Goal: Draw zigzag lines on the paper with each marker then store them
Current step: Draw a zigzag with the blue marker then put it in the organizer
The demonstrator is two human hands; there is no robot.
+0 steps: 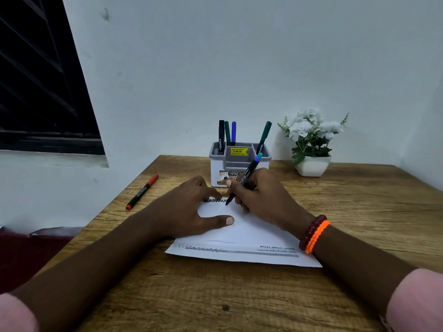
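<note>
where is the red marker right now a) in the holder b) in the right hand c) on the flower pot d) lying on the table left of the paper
d, the red marker lies flat on the table, left of the paper and apart from both hands.

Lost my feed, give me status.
Right hand grips marker, tip on paper. Left hand presses paper flat. Zigzag underway. Nothing blocking.

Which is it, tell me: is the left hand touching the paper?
Touching. The head view shows the left hand lying flat on the paper, thumb and fingers pressed on it, no gap.
</note>
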